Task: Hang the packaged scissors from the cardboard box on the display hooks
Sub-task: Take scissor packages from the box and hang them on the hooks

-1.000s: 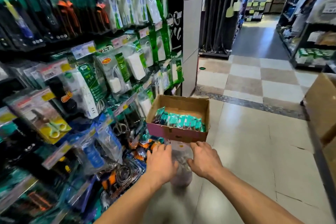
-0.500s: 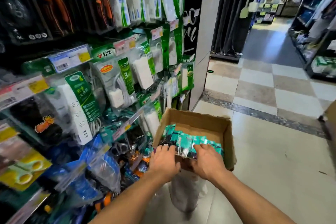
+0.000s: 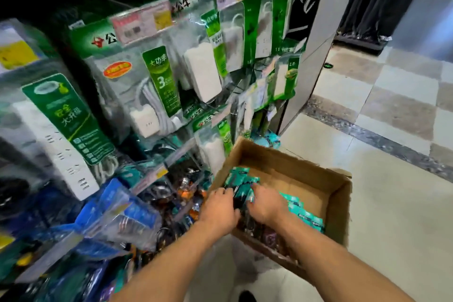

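Note:
An open cardboard box point(image 3: 340, 193) stands low by the display rack. A row of teal packaged scissors point(image 3: 304, 216) lies along its near side. My left hand point(image 3: 218, 208) and my right hand point(image 3: 266, 203) are both inside the box at its left end. Together they grip a small bunch of teal and black scissor packs point(image 3: 239, 182), which stands lifted above the row. The fingertips are hidden behind the packs. The display hooks point(image 3: 157, 176) with hanging goods fill the left side, blurred.
Green packaged power strips point(image 3: 157, 86) hang on the rack above the box. Blue and orange packaged items point(image 3: 117, 213) hang low at the left. A white pillar point(image 3: 316, 39) stands behind the box. Tiled floor point(image 3: 392, 203) stretches to the right.
The view has closed in on the box. Both hands went from its near edge into it and took hold of a bunch of scissor packs at its left end.

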A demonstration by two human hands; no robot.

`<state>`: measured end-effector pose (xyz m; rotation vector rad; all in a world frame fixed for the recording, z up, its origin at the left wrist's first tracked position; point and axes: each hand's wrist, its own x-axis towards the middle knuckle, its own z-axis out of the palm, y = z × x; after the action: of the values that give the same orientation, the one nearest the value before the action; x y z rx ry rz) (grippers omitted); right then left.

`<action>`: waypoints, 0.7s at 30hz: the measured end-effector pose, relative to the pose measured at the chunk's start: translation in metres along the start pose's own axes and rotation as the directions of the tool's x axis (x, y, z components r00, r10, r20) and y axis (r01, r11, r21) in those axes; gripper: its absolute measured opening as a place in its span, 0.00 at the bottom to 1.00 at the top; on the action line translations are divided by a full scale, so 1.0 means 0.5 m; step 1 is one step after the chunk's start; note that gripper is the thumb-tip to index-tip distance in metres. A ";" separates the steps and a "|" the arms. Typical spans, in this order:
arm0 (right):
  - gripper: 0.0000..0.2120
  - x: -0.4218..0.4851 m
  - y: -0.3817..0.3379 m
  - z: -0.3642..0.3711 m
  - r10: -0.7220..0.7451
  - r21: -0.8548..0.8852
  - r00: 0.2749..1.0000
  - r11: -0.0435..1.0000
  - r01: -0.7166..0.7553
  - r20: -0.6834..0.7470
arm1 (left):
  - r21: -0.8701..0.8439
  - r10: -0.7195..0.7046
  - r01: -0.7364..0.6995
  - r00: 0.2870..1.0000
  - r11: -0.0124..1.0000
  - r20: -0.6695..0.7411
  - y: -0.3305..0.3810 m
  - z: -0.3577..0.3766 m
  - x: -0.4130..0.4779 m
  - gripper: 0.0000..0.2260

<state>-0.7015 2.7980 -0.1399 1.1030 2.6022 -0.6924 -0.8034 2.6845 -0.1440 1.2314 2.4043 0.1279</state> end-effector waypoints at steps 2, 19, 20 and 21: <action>0.17 0.037 0.008 0.004 -0.003 0.050 1.000 0.999 0.003 -0.001 | -0.032 -0.047 0.047 0.999 0.998 -0.007 0.009 0.009 0.030 0.20; 0.20 0.126 0.148 0.020 0.065 0.141 0.993 0.987 -0.079 0.102 | -0.050 -0.250 0.255 0.964 0.966 0.085 0.000 0.084 0.122 0.17; 0.21 0.125 0.147 0.020 0.059 0.140 0.994 0.988 -0.072 0.096 | -0.059 -0.244 0.248 0.967 0.967 0.069 0.000 0.084 0.121 0.18; 0.22 0.125 0.145 0.021 0.056 0.139 0.994 0.988 -0.069 0.092 | -0.074 -0.238 0.242 0.969 0.967 0.061 -0.002 0.085 0.119 0.18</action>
<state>-0.6917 2.8749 -0.1970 1.1611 2.4656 -0.9028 -0.8169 2.7262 -0.2023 0.8884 2.4555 0.1166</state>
